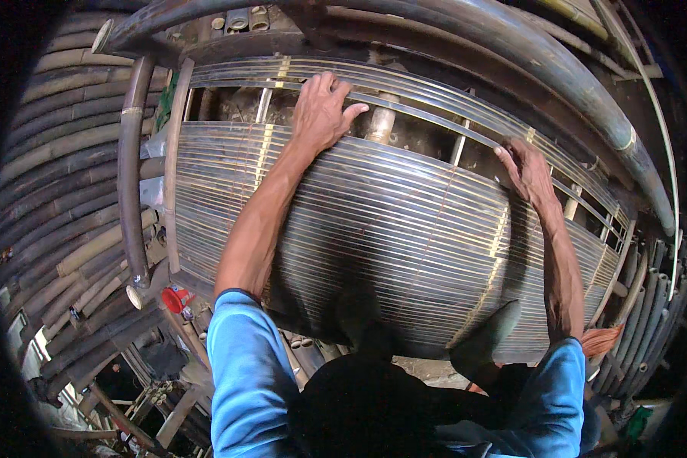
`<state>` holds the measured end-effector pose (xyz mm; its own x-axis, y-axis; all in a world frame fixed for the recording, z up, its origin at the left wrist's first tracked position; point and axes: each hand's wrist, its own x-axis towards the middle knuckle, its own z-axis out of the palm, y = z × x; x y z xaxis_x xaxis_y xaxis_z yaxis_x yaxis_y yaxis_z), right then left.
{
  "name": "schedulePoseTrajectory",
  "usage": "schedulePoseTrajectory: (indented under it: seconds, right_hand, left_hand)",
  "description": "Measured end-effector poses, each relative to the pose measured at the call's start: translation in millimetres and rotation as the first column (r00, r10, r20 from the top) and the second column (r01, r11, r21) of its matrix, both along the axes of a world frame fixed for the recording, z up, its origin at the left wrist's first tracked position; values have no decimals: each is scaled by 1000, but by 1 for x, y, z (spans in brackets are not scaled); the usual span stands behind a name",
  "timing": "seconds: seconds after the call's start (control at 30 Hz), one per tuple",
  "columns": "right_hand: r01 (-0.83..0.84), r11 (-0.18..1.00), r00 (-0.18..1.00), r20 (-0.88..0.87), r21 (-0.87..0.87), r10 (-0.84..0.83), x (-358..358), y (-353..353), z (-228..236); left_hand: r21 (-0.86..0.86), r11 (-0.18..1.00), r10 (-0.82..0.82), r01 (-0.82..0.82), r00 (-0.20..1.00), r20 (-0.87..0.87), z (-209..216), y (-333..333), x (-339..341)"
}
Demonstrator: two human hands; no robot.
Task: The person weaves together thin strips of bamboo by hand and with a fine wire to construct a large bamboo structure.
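Note:
A wide panel of thin dark bamboo slats lies flat in front of me, tied by pale binding lines. Near its far edge there is a gap with a few loose slats running across it. My left hand rests on the slats at the gap, fingers hooked over one strip. My right hand presses on the panel's far right part, fingers curled at the edge of a slat. Both sleeves are blue. My feet stand on the panel's near edge.
Thick bamboo poles lie stacked at the left and curve over the top. One upright pole borders the panel's left side. A small red object sits below it. More poles stand at the right.

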<state>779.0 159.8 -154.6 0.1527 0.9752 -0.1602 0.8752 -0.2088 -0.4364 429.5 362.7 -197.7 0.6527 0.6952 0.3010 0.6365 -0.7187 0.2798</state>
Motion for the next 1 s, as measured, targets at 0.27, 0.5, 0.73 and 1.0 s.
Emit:
schedulePoseTrajectory:
  seconds: [0.27, 0.5, 0.73, 1.0]
  right_hand:
    - [183, 981, 946, -259, -70, -195, 21, -31, -23]
    - [208, 950, 941, -216, -235, -259, 23, -64, -21]
    - [148, 972, 987, 32, 184, -156, -17, -41, -17]
    - [389, 919, 897, -199, -66, -394, -21, -49, -35]
  left_hand:
    - [-57, 978, -208, 203, 972, -113, 9, 6, -4]
    - [-176, 954, -256, 244, 965, -49, 11, -38, -12]
    - [89, 986, 124, -140, 978, 165, 21, -68, -25]
    - [-70, 995, 85, -66, 949, 303, -6, -170, 43]
